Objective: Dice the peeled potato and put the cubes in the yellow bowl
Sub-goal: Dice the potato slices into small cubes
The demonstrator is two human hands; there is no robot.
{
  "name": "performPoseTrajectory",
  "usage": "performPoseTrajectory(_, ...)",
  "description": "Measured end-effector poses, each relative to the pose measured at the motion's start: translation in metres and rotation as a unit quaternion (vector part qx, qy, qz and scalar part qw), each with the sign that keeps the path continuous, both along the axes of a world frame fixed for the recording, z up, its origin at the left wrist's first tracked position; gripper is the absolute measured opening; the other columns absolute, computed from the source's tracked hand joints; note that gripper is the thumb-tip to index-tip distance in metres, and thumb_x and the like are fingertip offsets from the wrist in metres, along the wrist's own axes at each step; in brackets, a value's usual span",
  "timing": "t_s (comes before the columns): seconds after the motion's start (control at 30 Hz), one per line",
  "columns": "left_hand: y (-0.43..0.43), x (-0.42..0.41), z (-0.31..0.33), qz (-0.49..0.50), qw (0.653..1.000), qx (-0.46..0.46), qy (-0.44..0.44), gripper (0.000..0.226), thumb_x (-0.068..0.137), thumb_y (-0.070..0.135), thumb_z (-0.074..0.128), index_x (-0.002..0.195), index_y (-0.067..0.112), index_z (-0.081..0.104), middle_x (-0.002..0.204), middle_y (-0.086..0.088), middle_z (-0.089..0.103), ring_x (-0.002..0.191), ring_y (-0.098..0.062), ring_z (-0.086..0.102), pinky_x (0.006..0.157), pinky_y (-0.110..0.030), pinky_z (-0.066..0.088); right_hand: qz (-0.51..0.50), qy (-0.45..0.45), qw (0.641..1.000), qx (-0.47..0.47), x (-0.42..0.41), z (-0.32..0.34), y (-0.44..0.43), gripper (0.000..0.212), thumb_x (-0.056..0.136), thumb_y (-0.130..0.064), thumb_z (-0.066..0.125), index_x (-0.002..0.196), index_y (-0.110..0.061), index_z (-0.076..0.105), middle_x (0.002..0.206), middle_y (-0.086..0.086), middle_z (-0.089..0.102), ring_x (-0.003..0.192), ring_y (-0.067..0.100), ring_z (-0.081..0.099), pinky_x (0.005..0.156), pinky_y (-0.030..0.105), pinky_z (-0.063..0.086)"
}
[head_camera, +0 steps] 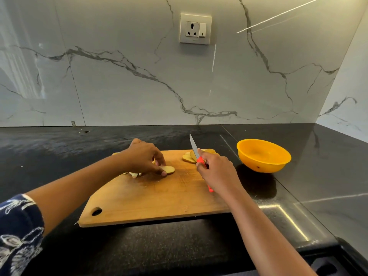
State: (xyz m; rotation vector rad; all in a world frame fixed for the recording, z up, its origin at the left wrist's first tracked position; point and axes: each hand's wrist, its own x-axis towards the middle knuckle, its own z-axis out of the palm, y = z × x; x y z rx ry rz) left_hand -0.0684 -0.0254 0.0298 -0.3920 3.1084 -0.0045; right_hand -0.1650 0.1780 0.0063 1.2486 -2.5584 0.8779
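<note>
A wooden cutting board (159, 198) lies on the black counter. My left hand (144, 156) pinches a flat potato slice (169, 169) against the board, with small cut cubes (135, 174) just beneath the palm. My right hand (217, 172) grips a red-handled knife (196, 151), blade raised and pointing away toward the wall. Behind that hand sits a stack of potato slices (189, 157) at the board's far edge. The yellow bowl (262, 155) stands to the right of the board and looks empty.
The black stone counter (318, 176) runs to a marble wall behind and on the right. A wall socket (195, 28) is mounted above. The counter's front edge drops off at the lower right.
</note>
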Motion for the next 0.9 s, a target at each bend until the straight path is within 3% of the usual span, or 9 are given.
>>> performPoseTrajectory(0.17,0.011,0.002,-0.016,0.086,0.992,-0.010,0.093,0.047,0.079,0.067,0.054,0.111,0.035,0.066,0.096,0.016,0.062,0.093,-0.005,0.048,0.082,-0.031,0.023,0.026,-0.029,0.999,0.026,0.005,0.002,0.003,0.046,0.098,-0.032,0.049,0.144,-0.029,0.041,0.121,-0.003,0.065,0.095,0.011,0.064,0.083,0.026,0.052)
performPoseTrajectory(0.27,0.018,0.003,-0.023,0.103,0.987,-0.009,0.124,0.050,0.077,0.069,0.052,0.112,0.036,0.065,0.096,0.017,0.059,0.093,-0.004,0.043,0.086,-0.032,0.024,0.030,-0.032,0.998,0.053,0.007,0.003,0.005,0.046,0.099,-0.031,0.049,0.144,-0.028,0.040,0.122,-0.004,0.063,0.096,0.010,0.062,0.077,0.021,0.049)
performPoseTrajectory(0.43,0.022,0.005,-0.026,0.084,0.986,0.000,0.145,0.050,0.078,0.068,0.052,0.115,0.035,0.063,0.112,0.016,0.060,0.102,-0.004,0.042,0.086,-0.030,0.021,0.043,-0.053,0.994,0.091,0.013,0.003,0.011,0.044,0.099,-0.031,0.048,0.143,-0.029,0.042,0.119,-0.006,0.064,0.099,0.010,0.060,0.079,0.021,0.047)
performPoseTrajectory(0.6,0.022,0.011,-0.026,0.052,0.985,0.032,0.159,0.050,0.074,0.070,0.053,0.110,0.038,0.064,0.108,0.019,0.059,0.100,-0.001,0.041,0.087,-0.028,0.018,0.043,-0.095,0.991,0.088,0.021,0.002,0.024,0.048,0.097,-0.033,0.050,0.143,-0.037,0.039,0.126,-0.010,0.060,0.105,0.007,0.056,0.083,0.020,0.046)
performPoseTrajectory(0.73,0.026,0.014,-0.024,0.037,0.990,0.002,0.134,0.054,0.072,0.074,0.048,0.111,0.039,0.063,0.108,0.020,0.059,0.105,-0.003,0.043,0.088,-0.029,0.018,0.044,-0.105,0.988,0.100,0.029,0.001,0.034,0.047,0.096,-0.036,0.050,0.141,-0.041,0.040,0.119,-0.012,0.061,0.092,0.006,0.057,0.070,0.016,0.043)
performPoseTrajectory(0.9,0.022,0.018,-0.024,0.031,0.992,0.035,0.113,0.093,0.051,0.097,0.025,0.117,0.041,0.060,0.110,0.024,0.051,0.109,-0.002,0.039,0.087,-0.028,0.014,0.057,-0.094,0.983,0.148,0.036,0.009,0.039,0.048,0.096,-0.037,0.048,0.143,-0.042,0.037,0.120,-0.013,0.060,0.106,0.008,0.054,0.081,0.021,0.042)
